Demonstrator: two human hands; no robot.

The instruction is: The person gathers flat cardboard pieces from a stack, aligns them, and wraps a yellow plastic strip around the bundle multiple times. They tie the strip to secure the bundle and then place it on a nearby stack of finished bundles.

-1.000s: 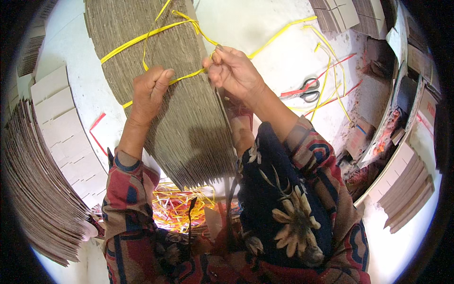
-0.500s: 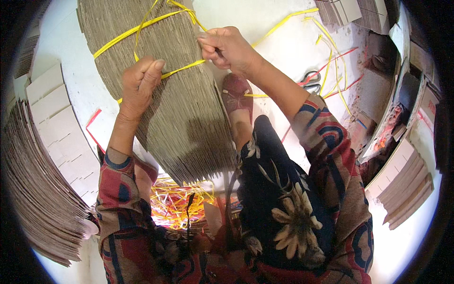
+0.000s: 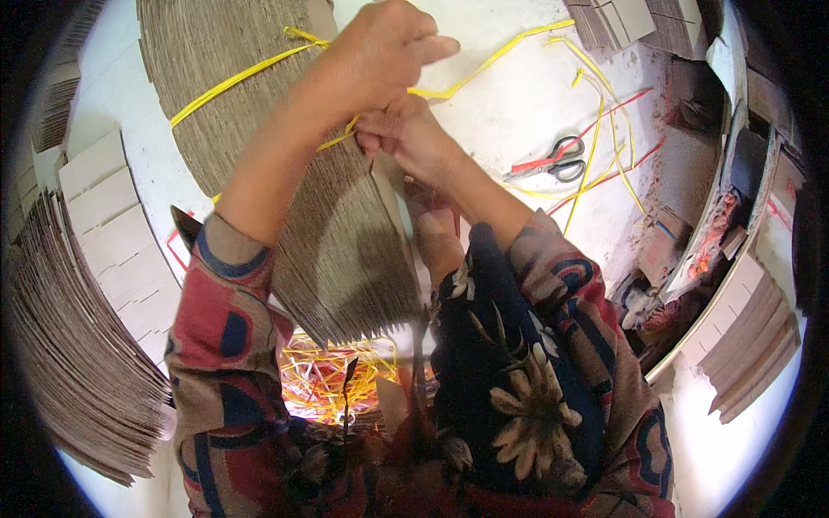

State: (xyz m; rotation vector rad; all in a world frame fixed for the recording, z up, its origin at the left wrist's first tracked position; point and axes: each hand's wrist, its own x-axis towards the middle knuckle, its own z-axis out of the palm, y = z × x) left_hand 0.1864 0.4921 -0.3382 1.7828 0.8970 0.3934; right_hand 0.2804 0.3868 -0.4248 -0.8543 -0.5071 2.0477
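A bundle of grey-brown cardboard sheets [image 3: 337,259], stacked on edge, lies in front of me with yellow strap [image 3: 237,82] around it. My right hand [image 3: 406,138] is closed on the yellow strap at the bundle's right edge. Just above it, my left hand [image 3: 380,52] has crossed over the bundle. Its fingers are curled, with one digit pointing right; whatever it grips is hidden. The left forearm covers part of the strap. A loose yellow length [image 3: 492,65] runs right from beneath the left hand across the white floor.
Black-handled scissors [image 3: 566,160] lie to the right among red and yellow strap pieces [image 3: 613,112]. Cardboard stacks [image 3: 78,345] stand at the left, with others [image 3: 751,345] at the right. Tangled strap scraps [image 3: 332,380] lie below the bundle. My shoe is mostly hidden behind the right arm.
My left hand has swung up and right, from the bundle's middle to above the right hand. The right hand has dropped slightly. The scissors are now less covered by my arm.
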